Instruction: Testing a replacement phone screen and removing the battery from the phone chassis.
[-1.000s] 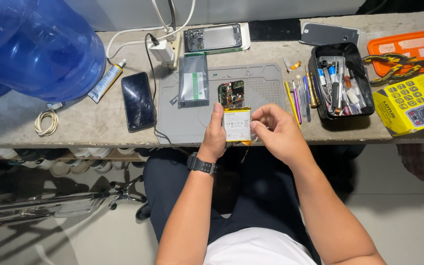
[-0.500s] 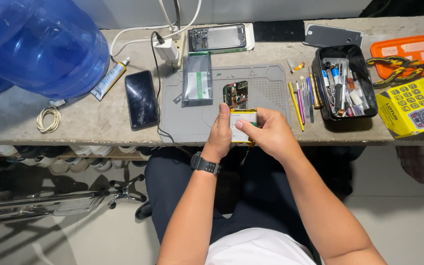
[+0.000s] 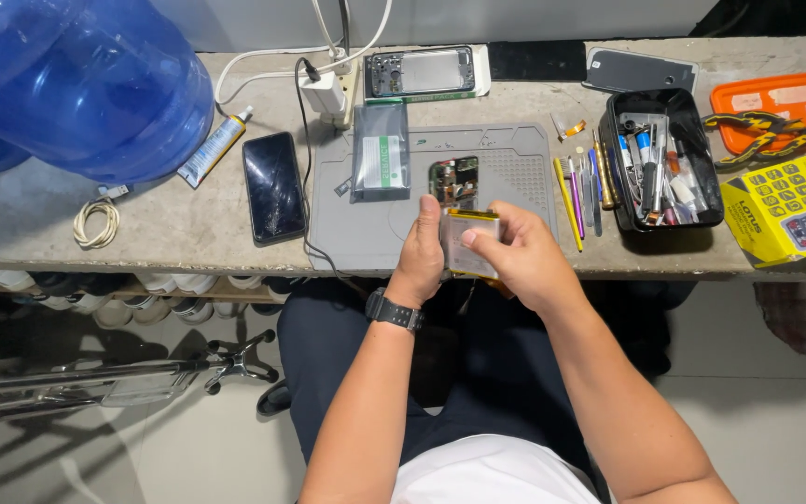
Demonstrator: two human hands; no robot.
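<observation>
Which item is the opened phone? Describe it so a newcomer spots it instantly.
Start at the grey mat in the middle of the bench. The opened phone lies on it, just above the left hand and right hand, which hold a flat silver battery. Unlike the black phone off the mat's left edge, its inner parts are exposed.

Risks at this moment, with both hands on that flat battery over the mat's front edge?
1. The flat battery is pinched between left hand and right hand at the front edge of the grey mat; a slip would likely drop it towards the lap or floor.
2. Thumb pressure could bend the thin pack.
3. The opened phone lies exposed just beyond the hands; a knuckle could knock it.
</observation>
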